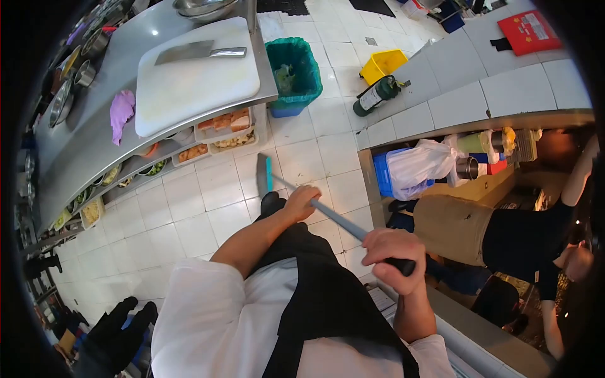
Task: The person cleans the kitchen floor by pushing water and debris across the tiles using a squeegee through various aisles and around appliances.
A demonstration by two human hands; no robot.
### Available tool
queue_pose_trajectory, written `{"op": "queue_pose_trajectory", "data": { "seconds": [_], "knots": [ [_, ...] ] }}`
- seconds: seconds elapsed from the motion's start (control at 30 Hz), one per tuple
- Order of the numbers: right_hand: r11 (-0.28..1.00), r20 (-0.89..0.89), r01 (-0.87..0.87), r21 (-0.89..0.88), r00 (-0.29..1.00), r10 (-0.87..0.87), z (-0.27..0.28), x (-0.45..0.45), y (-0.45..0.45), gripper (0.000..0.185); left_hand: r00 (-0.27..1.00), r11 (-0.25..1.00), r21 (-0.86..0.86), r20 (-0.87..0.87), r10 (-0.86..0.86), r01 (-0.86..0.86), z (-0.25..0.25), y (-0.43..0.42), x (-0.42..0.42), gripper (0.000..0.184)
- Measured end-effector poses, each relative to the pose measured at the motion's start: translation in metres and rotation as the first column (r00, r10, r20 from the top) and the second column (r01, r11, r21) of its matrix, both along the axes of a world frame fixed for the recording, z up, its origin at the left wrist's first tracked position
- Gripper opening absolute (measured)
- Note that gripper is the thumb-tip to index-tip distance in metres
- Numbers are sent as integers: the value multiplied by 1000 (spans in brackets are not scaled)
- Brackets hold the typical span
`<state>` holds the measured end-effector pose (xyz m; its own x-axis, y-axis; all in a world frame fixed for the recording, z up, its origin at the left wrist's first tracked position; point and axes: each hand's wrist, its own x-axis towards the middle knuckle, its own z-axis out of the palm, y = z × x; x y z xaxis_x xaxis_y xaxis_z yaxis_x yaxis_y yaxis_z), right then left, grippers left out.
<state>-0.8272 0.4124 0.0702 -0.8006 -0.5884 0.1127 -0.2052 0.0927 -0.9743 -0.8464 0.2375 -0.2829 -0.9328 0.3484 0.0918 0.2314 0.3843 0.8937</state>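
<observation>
A broom [343, 222] with a long grey handle and a black grip end slants across in front of me. My left hand [302, 203] is closed around the middle of the handle. Higher up, my right hand [396, 255] wraps the handle just below its black end. The broom's head [264, 176], grey with a teal strip, rests on the white tiled floor [214, 227] just ahead of my dark shoe [272, 205]. It lies near the shelf under the steel counter.
A steel counter [151, 25] holds a white cutting board [195, 94], a cleaver [200, 53] and a purple cloth [122, 116]; food trays [224, 126] sit below. Around stand a green-lined bin [293, 72], yellow bucket [383, 63] and fire extinguisher [377, 96]. Other people stand right and lower left.
</observation>
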Motion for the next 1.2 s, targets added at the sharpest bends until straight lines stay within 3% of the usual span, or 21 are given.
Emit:
{"op": "queue_pose_trajectory", "data": {
  "seconds": [0.1,0.3,0.33,0.4,0.5,0.57,0.63,0.77,0.83,0.9,0.97,1.1,1.2],
  "knots": [
    [996,-47,84,24,995,-83,10,-2,1,16,999,1000,-9,50,-20,21,6,25,-32,18],
    [908,-137,303,-290,926,-353,45,6,-5,29,980,977,-84,63,-189,194,82,20,-64,10],
    [905,-140,311,-292,922,-362,46,7,-6,29,978,976,-85,59,-198,203,89,18,-71,10],
    [816,-145,482,-318,826,-544,46,11,-6,34,976,973,-79,15,-218,219,99,13,-89,12],
    [755,-149,575,-316,755,-638,39,18,1,36,949,941,-121,15,-316,315,108,14,-123,15],
    [615,-133,686,-390,618,-775,30,22,-2,37,928,920,-128,43,-369,372,112,19,-141,16],
    [560,-106,738,-377,567,-817,19,25,-4,38,882,860,-193,121,-456,471,107,29,-152,16],
    [462,-43,814,-352,479,-877,-16,34,-13,34,844,795,-295,84,-530,529,76,26,-165,16],
    [465,11,825,-322,494,-869,-44,37,-24,23,844,758,-387,118,-524,525,60,13,-164,16],
    [535,-33,834,-135,535,-844,-81,40,-37,10,893,802,-411,77,-443,433,-9,-3,-154,14],
    [636,6,770,-54,637,-771,-84,42,-48,5,917,856,-337,67,-394,393,-41,-9,-130,14],
    [720,-67,692,47,722,-689,-66,51,-36,5,969,954,-180,-8,-246,241,-44,5,-99,15],
    [696,-91,714,74,700,-709,-43,50,-22,7,963,954,-143,-16,-268,263,-43,26,-82,16]
  ]
}}
